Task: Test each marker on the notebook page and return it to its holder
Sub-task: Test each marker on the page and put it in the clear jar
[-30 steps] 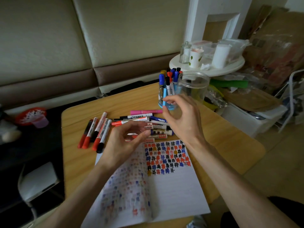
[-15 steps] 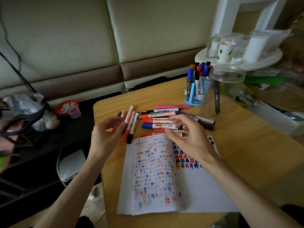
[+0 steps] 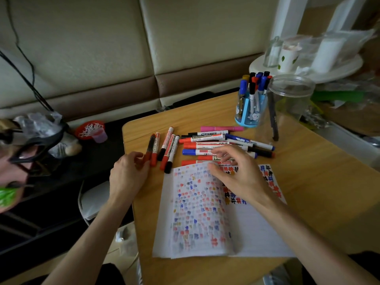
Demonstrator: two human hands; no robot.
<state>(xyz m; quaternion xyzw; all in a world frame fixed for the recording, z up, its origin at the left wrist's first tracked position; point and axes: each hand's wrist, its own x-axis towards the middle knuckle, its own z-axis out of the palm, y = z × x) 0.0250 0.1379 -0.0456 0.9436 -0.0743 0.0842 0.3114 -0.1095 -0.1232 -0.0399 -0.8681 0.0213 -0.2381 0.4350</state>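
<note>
My right hand [image 3: 236,175] hovers half-curled over the markers [image 3: 205,138] on the worktop [image 3: 308,182] beyond the notebook [image 3: 197,212]; gripping one, I cannot tell. My left hand [image 3: 127,175], relaxed, empty, is beside them.

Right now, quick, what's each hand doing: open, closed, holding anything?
Left hand: open, holding nothing, beside the left marker group.
Right hand: open, holding nothing, fingers spread over the marker pile.

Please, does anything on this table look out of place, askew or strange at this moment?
Nothing is spilled or broken. One dark marker stands alone, leaning, inside the clear jar, while the other stored ones are in the blue holder. The notebook's left page bows upward instead of lying flat.
</note>
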